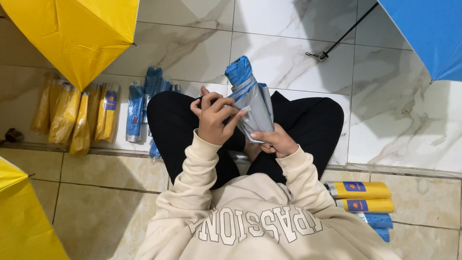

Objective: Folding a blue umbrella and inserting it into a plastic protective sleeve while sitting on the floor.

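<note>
The floor [288, 43] is pale marble-pattern tile, meeting beige tile nearer the seated person. At 11 o'clock an open yellow umbrella [77, 33] lies canopy-out; at 1 o'clock an open blue umbrella [428, 33] lies with its black shaft [344, 36] pointing toward centre. A second yellow canopy [19, 216] shows at 8 o'clock.

At 9 o'clock, folded umbrellas in clear sleeves are laid side by side, yellow ones [72, 115] to the outside and blue ones [144, 101] beside the knee, apparently sorted by colour within reach. At 4 o'clock another small stack [363, 197] lies with its long axes running left to right.

The folded umbrella [250, 98], blue with a grey-silver underside, is at centre, above the person's crossed legs. Its long axis is near upright in view, leaning slightly to 11 o'clock; the blue end points away from the person.

The right hand [276, 142] is closed around the lower end, steadying it. The left hand [214, 118] has curled fingers pinching the small strap [244, 109] at mid-length, drawn across the bundled fabric.
</note>
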